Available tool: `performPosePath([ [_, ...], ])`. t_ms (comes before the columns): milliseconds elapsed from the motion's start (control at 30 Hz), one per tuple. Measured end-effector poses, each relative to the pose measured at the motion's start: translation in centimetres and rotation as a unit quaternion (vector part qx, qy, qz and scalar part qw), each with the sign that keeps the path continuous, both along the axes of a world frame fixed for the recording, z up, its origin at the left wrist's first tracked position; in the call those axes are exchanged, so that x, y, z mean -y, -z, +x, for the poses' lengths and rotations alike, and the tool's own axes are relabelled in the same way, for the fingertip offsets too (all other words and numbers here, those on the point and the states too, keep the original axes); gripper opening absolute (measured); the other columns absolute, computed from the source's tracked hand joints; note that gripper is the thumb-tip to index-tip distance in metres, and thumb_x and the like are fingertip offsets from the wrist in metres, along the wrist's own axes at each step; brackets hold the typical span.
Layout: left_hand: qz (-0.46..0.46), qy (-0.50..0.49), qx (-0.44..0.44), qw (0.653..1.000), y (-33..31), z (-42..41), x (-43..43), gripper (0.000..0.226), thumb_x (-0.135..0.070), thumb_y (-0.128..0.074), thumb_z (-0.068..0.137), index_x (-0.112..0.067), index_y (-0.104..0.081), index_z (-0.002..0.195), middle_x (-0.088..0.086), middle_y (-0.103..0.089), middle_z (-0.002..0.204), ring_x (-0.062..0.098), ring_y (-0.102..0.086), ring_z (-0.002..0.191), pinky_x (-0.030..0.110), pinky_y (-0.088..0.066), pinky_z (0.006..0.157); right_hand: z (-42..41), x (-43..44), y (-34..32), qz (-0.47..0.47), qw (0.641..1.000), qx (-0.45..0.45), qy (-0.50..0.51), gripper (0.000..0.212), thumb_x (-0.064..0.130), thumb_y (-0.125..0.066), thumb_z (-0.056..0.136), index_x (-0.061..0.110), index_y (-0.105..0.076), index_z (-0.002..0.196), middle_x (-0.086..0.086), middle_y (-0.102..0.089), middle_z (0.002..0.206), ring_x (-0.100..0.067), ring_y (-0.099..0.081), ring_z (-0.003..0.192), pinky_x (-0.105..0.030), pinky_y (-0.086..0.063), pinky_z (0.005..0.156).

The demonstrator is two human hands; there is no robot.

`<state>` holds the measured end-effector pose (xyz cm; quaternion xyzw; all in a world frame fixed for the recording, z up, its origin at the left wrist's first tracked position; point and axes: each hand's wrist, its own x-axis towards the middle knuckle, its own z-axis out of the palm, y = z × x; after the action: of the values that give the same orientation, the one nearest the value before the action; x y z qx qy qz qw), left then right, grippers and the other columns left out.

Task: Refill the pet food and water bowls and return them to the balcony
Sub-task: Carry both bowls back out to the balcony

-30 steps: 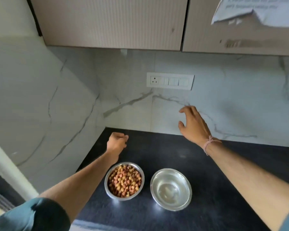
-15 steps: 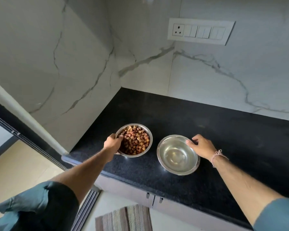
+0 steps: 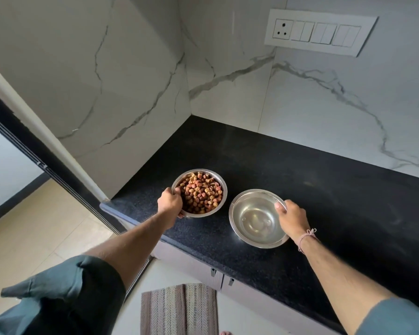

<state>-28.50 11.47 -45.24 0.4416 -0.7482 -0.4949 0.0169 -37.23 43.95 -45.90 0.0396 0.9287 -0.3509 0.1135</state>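
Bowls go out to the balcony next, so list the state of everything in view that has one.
Food bowl: full of kibble, on the countertop.
Water bowl: holds water, on the countertop.
Left hand: fingers grip the food bowl's rim.
Right hand: fingers grip the water bowl's rim.
Wall socket: nothing plugged in.
Cabinet doors: shut.

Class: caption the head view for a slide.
Left hand grips kibble bowl, right hand grips water bowl, on black counter.
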Motion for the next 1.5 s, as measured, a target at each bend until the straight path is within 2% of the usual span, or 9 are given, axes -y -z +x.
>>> performPosePath([
  [200, -0.002, -0.036, 0.003, 0.999, -0.5, 1.5, -0.6, 0.039, -0.034, -0.037, 0.111, -0.01, -0.051, 0.138, 0.005, -0.055, 0.103, 0.015, -0.06, 0.069, 0.019, -0.043, 0.033, 0.0, 1.0, -0.3, -0.01, 1.0, 0.006, -0.009, 0.034, 0.03, -0.053, 0.103, 0.0, -0.056, 0.087, -0.011, -0.063, 0.082, -0.028, -0.058, 0.068, -0.035, -0.044, 0.06],
  [567, 0.014, -0.116, -0.027, 0.993, -0.1, 9.2, 2.8, 0.028, -0.035, -0.037, 0.111, -0.013, -0.052, 0.118, 0.013, -0.064, 0.108, 0.02, -0.064, 0.079, 0.026, -0.048, 0.043, 1.7, 6.0, -2.4, -0.017, 0.997, -0.005, -0.07, 0.034, 0.032, -0.051, 0.104, 0.004, -0.056, 0.085, -0.011, -0.063, 0.084, -0.025, -0.058, 0.065, -0.032, -0.043, 0.053],
  [800, 0.01, -0.184, -0.049, 0.982, 0.1, 17.5, 7.3, 0.031, -0.032, -0.037, 0.11, -0.01, -0.054, 0.123, 0.015, -0.065, 0.105, 0.029, -0.069, 0.086, 0.029, -0.049, 0.043, 5.7, 12.5, -4.2, -0.023, 0.992, -0.011, -0.126, 0.038, 0.031, -0.05, 0.105, 0.0, -0.051, 0.083, -0.012, -0.06, 0.084, -0.024, -0.051, 0.06, -0.029, -0.035, 0.045],
  [967, -0.018, -0.228, -0.043, 0.973, -1.0, 24.7, 11.1, 0.029, -0.03, -0.038, 0.109, -0.005, -0.053, 0.114, 0.024, -0.064, 0.104, 0.027, -0.06, 0.055, 0.023, -0.041, 0.031, 10.7, 18.6, -5.1, -0.051, 0.985, -0.018, -0.166, 0.04, 0.029, -0.052, 0.102, -0.001, -0.046, 0.076, -0.012, -0.055, 0.077, -0.026, -0.043, 0.061, -0.034, -0.035, 0.052],
  [1167, -0.03, -0.282, -0.052, 0.957, -2.5, 33.3, 15.7, 0.03, -0.028, -0.04, 0.109, -0.004, -0.053, 0.12, 0.023, -0.062, 0.107, 0.026, -0.059, 0.05, 0.023, -0.04, 0.028, 17.1, 26.6, -6.4, -0.068, 0.975, -0.02, -0.213, 0.039, 0.027, -0.053, 0.1, -0.003, -0.049, 0.076, -0.02, -0.06, 0.082, -0.032, -0.049, 0.068, -0.04, -0.044, 0.061],
  [1333, -0.031, -0.338, -0.056, 0.939, -3.0, 40.4, 20.3, 0.034, -0.03, -0.04, 0.109, -0.004, -0.054, 0.127, 0.022, -0.064, 0.108, 0.026, -0.061, 0.049, 0.023, -0.042, 0.029, 22.3, 33.8, -7.3, -0.062, 0.961, -0.024, -0.27, 0.038, 0.026, -0.05, 0.103, 0.007, -0.047, 0.071, -0.017, -0.058, 0.089, -0.02, -0.049, 0.061, -0.022, -0.035, 0.034],
  [1367, -0.028, -0.351, -0.057, 0.934, -3.0, 41.7, 21.3, 0.035, -0.031, -0.04, 0.109, -0.005, -0.054, 0.128, 0.022, -0.065, 0.108, 0.026, -0.062, 0.049, 0.023, -0.043, 0.03, 23.2, 35.3, -7.3, -0.063, 0.959, -0.023, -0.276, 0.036, 0.028, -0.051, 0.102, 0.007, -0.049, 0.072, -0.019, -0.059, 0.091, -0.026, -0.053, 0.066, -0.023, -0.042, 0.039],
  [1433, -0.02, -0.378, -0.061, 0.924, -3.1, 44.0, 23.2, 0.037, -0.032, -0.04, 0.109, -0.004, -0.054, 0.129, 0.022, -0.066, 0.108, 0.026, -0.063, 0.051, 0.023, -0.044, 0.032, 24.9, 38.2, -7.5, -0.073, 0.955, -0.018, -0.287, 0.033, 0.031, -0.052, 0.1, 0.004, -0.06, 0.082, -0.024, -0.064, 0.1, -0.039, -0.062, 0.084, -0.043, -0.059, 0.06],
  [1500, -0.02, -0.401, -0.064, 0.914, -3.5, 46.1, 24.9, 0.035, -0.032, -0.04, 0.109, -0.005, -0.053, 0.127, 0.02, -0.065, 0.106, 0.026, -0.065, 0.055, 0.023, -0.046, 0.033, 26.5, 41.3, -7.6, -0.07, 0.95, -0.021, -0.303, 0.036, 0.033, -0.052, 0.1, 0.0, -0.066, 0.1, -0.025, -0.066, 0.111, -0.044, -0.063, 0.1, -0.053, -0.058, 0.082],
])
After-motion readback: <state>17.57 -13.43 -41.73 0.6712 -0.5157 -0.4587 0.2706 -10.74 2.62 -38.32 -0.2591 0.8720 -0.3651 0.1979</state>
